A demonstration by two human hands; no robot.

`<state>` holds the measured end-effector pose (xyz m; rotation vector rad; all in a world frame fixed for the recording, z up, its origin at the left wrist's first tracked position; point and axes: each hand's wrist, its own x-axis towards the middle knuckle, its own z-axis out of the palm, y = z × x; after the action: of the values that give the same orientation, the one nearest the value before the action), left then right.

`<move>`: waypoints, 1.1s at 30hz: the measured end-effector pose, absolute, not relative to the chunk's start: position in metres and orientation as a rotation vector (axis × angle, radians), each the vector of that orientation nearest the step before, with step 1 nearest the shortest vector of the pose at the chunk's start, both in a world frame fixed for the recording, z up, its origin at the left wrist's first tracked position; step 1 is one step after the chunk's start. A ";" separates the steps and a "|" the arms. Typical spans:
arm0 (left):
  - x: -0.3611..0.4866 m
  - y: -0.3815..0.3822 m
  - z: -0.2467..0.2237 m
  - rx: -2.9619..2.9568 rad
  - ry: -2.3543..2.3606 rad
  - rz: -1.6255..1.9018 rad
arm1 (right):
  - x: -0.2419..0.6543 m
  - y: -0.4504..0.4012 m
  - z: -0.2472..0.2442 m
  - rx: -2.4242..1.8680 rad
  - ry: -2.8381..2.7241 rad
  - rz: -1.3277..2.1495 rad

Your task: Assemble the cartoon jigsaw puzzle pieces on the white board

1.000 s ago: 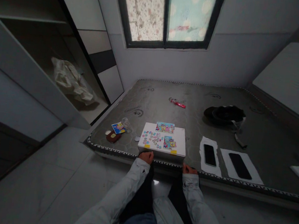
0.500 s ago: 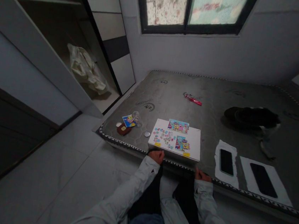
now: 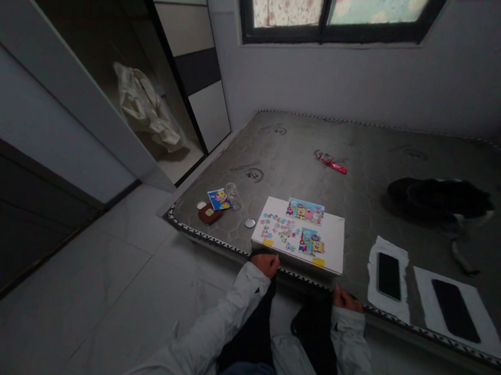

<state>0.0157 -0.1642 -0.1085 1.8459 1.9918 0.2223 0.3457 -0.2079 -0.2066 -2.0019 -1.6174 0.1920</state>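
My left hand [image 3: 266, 264] is closed at the mattress edge, just in front of the left corner of a white box [image 3: 337, 238]. Nothing shows in it. Past the box's right corner, my right hand [image 3: 346, 299] rests at the same edge, its fingers curled; whether they hold anything is too small to tell. On the box lie loose puzzle pieces [image 3: 278, 226], a long picture strip [image 3: 305, 211] and a partly joined cartoon picture [image 3: 311, 242]. Two yellow patches mark the box's front side.
Two dark phones [image 3: 389, 276] [image 3: 456, 310] lie on white sheets at the right. Behind them is a dark furry item [image 3: 446, 199]. Left of the box are a round silver disc [image 3: 249, 223], a brown case [image 3: 209, 213] and a blue card [image 3: 220, 199]. A red object [image 3: 334, 164] lies farther back.
The view has shifted slightly, so the bed and its items appear a little farther right. Both hands remain by the mattress edge, and the items on the box look unchanged.
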 end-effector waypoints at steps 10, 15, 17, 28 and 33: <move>0.014 -0.164 -0.117 1.886 1.984 0.212 | 0.349 -0.207 -0.209 -2.004 -1.563 0.318; 0.015 -0.164 -0.114 1.884 1.994 0.215 | 0.344 -0.209 -0.203 -2.017 -1.540 0.328; 0.015 -0.164 -0.113 1.882 1.999 0.216 | 0.342 -0.209 -0.202 -2.032 -1.518 0.322; -0.002 -0.137 -0.089 1.767 2.166 0.230 | 0.338 -0.211 -0.203 -2.022 -1.558 0.364; -0.020 -0.096 -0.070 1.668 2.288 0.182 | 0.334 -0.211 -0.204 -2.003 -1.599 0.303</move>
<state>-0.0202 -0.0955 -0.0695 1.6679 2.2880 0.1823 0.3344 -0.2114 -0.2040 -2.0033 -1.5995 0.3030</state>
